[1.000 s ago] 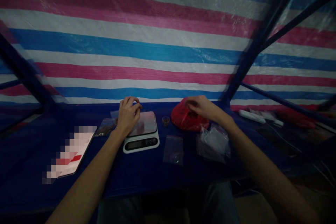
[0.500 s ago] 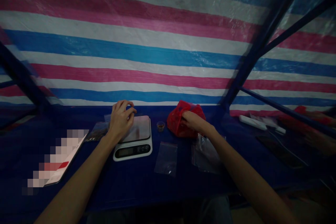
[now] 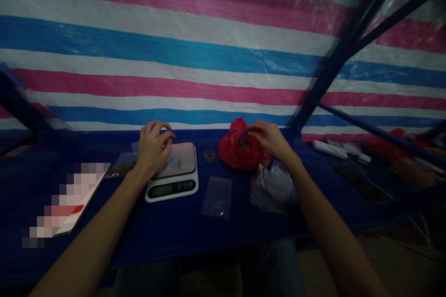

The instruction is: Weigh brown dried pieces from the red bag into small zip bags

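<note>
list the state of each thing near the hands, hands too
red plastic bag: open, brown bits showing inside
small clear round cup: upright, uncovered, brown bits inside
white digital scale: flat, reading illegible
single clear plastic bag: lying flat
pile of clear plastic bags: overlapping, crumpled on top
left hand: curled over scale, contact unclear
right hand: at red bag's mouth, fingers curled

The left hand (image 3: pixel 153 146) is covering part of the scale (image 3: pixel 181 155), whose display (image 3: pixel 162 190) is showing too dimly to read. Mosaic squares are hiding most of the screen (image 3: pixel 68 226). The bits in the cup (image 3: pixel 209 157) and red bag (image 3: pixel 237 155) are looking too small to identify, as is anything the right fingers (image 3: pixel 257 126) are pinching. Another person's hand (image 3: pixel 411 174) is blurring into shadow. The bottom edge is cutting off both forearms (image 3: pixel 324 222).
</note>
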Available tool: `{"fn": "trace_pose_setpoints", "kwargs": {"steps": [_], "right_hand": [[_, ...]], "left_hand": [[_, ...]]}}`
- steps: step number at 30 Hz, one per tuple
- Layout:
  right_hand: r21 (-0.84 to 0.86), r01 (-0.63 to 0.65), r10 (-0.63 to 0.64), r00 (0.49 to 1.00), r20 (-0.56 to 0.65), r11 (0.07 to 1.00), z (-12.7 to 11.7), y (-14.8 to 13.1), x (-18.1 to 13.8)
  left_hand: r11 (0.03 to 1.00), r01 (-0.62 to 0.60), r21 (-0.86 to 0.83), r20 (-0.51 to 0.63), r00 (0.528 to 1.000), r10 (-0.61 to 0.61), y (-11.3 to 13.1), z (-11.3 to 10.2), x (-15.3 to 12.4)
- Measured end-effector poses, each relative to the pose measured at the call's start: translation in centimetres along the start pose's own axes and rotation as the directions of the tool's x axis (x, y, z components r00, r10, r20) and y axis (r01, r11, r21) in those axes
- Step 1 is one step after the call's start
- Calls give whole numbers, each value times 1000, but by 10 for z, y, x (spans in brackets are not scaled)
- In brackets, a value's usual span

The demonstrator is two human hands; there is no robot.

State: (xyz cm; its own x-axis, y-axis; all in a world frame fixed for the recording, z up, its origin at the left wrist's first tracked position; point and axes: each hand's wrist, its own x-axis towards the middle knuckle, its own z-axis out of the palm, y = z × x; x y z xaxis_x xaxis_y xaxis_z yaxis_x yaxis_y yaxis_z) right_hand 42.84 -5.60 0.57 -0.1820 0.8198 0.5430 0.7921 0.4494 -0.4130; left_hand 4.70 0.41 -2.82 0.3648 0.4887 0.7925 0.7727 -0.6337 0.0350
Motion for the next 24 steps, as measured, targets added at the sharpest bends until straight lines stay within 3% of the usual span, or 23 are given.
{"fn": "trace_pose_setpoints", "kwargs": {"steps": [3, 8, 11, 16, 20, 24], "right_hand": [[162, -73, 91, 990, -105, 984, -20, 3, -2], [533, -93, 185, 975, -123, 841, -27, -14, -2], [635, -120, 150, 989, 7, 763, -1, -40, 6], [663, -222, 29, 957, 289, 715, 72, -63, 19], [628, -231, 64, 959, 277, 743, 111, -63, 15], [529, -103, 10, 984, 176, 842, 114, -66, 5]], "left_hand": [[1000, -8, -4, 1, 1000, 8, 0, 0, 1], [1000, -11, -5, -6, 1000, 11, 1, -1, 2], [1000, -13, -3, -6, 1000, 13, 2, 0, 2], [1000, -26, -6, -6, 1000, 26, 4, 1, 2], [999, -37, -12, -16, 999, 37, 5, 1, 2], [1000, -27, -14, -4, 1000, 27, 4, 2, 1]]}}
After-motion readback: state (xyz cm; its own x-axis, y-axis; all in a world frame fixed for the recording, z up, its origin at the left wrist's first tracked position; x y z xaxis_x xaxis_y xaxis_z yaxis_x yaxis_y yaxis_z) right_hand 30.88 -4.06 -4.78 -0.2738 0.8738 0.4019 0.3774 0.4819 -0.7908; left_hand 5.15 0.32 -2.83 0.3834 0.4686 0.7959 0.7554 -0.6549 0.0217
